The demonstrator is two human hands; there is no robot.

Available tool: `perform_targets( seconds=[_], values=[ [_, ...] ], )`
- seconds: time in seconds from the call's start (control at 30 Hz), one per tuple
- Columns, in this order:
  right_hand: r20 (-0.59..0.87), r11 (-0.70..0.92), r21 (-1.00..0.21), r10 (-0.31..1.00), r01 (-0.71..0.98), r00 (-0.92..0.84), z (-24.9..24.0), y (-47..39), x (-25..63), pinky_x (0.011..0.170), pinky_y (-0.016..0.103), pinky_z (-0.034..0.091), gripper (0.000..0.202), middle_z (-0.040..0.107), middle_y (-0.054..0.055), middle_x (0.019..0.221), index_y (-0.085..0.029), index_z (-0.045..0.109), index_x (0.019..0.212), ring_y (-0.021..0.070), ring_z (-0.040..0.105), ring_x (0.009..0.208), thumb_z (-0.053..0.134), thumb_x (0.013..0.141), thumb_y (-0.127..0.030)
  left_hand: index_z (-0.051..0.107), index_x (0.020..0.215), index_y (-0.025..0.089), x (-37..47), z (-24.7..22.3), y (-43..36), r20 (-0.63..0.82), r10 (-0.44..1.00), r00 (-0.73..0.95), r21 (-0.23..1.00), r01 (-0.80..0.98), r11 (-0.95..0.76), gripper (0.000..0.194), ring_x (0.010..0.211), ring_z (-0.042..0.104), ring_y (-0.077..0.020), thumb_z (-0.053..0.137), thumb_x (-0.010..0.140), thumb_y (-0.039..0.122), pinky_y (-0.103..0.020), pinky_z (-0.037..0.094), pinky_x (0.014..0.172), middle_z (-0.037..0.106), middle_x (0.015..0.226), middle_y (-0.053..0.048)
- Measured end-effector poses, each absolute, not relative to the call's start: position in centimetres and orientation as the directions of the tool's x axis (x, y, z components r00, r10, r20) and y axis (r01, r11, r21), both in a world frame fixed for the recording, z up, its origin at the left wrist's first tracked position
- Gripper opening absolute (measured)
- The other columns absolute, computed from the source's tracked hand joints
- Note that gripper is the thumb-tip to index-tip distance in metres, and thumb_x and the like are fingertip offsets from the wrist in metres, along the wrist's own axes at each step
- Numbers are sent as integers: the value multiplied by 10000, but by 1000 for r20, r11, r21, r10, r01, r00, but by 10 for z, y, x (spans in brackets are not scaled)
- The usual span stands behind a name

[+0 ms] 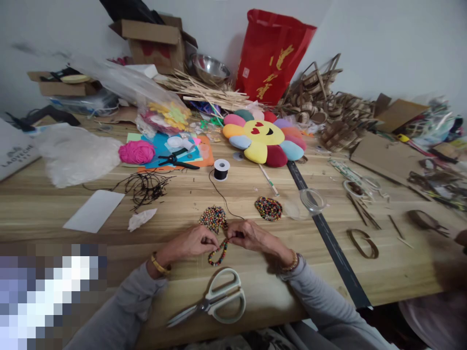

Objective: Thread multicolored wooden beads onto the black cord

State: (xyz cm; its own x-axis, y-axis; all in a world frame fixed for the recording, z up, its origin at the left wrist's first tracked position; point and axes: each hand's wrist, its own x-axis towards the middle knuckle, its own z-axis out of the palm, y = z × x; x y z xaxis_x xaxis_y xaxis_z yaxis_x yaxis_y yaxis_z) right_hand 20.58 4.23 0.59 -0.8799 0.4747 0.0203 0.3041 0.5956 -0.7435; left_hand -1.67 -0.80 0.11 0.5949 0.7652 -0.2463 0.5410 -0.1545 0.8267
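A short string of multicoloured beads (218, 257) hangs in a loop between my two hands. My left hand (197, 240) is closed, its thumb and finger pinching the left side of the strand. Opposite it, my right hand (248, 236) pinches the strand's other end. Just behind the hands lies a pile of loose beads (213, 218). A coiled bead strand (269, 208) rests to the right. Black cord runs from a white spool (222, 170) toward my right hand. White-handled scissors (215, 301) lie open on the wooden table (182, 262) in front of me.
A dark metal ruler (337, 253) crosses the right side. Farther back are a flower cushion (264, 136), black pliers (178, 159), pink yarn (137, 152) and a red bag (273, 56). Tangled black cord (144, 187) and white paper (95, 211) lie left.
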Motion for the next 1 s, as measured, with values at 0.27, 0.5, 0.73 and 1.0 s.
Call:
perform_targets(
  seconds=[0.27,0.5,0.73,1.0],
  values=[
    [2,586,-748,472,312,-882,6,43,206,613,205,365,70,520,-8,729,-151,561,782,103,462,657,561,848,-128,764,836,144,-22,11,-6,-290,750,594,777,604,-177,224,646,624,-143,559,748,154,-185,405,588,758,786,-51],
    [13,590,-751,464,298,-886,5,43,205,626,204,369,97,536,-4,731,-146,562,755,104,471,667,554,849,-127,768,813,149,-22,10,-6,-277,752,598,781,596,-186,226,625,626,-135,563,724,119,-173,409,567,763,781,-53],
    [1,584,-751,468,309,-884,1,44,207,615,202,372,64,542,-7,737,-150,570,788,102,476,657,561,851,-142,769,803,142,-21,10,-6,-277,749,602,785,591,-185,234,613,626,-138,554,719,103,-176,407,553,763,774,-56],
    [24,610,-738,453,290,-891,0,44,207,622,203,372,82,554,0,745,-151,568,773,105,484,667,559,853,-139,765,799,135,-22,10,-7,-278,747,604,806,570,-161,212,560,565,-116,568,720,143,-178,355,504,733,693,-42]
  ],
)
